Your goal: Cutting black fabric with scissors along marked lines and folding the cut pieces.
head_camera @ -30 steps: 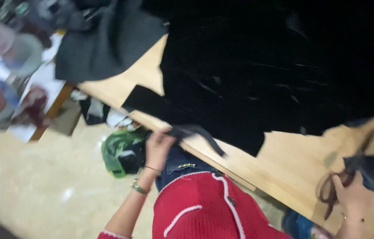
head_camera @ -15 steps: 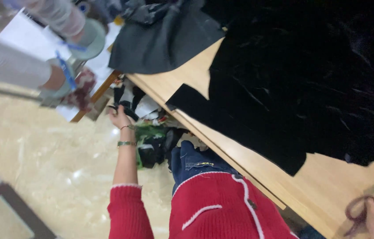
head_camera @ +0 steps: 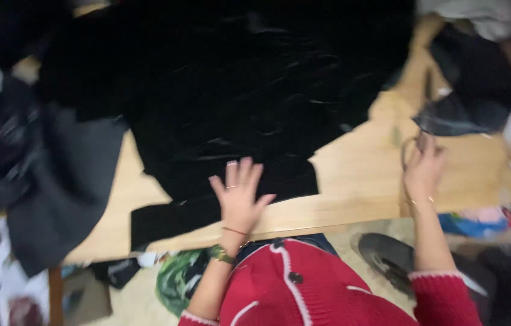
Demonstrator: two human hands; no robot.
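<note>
A large piece of black velvet-like fabric (head_camera: 237, 90) is spread over a light wooden table (head_camera: 358, 181). My left hand (head_camera: 238, 196) lies flat on the fabric's front edge with the fingers spread, close to the table's near edge. My right hand (head_camera: 423, 172) rests on the bare wood at the right, with its fingers through the brownish handles of a pair of scissors (head_camera: 411, 148). The view is blurred, so the blades are hard to make out. I wear a red sweater with white trim, and a bracelet and watch on the left wrist.
Grey cloth (head_camera: 62, 181) hangs over the table's left end. A dark heap of cloth (head_camera: 479, 78) sits at the far right. Under the table lie a green bag (head_camera: 174, 281) and a dark round object (head_camera: 388, 256) on the pale floor.
The view swung from the floor back onto the table. My left hand rose from below the table's edge and now lies flat on the black fabric. The right hand kept the scissors.
</note>
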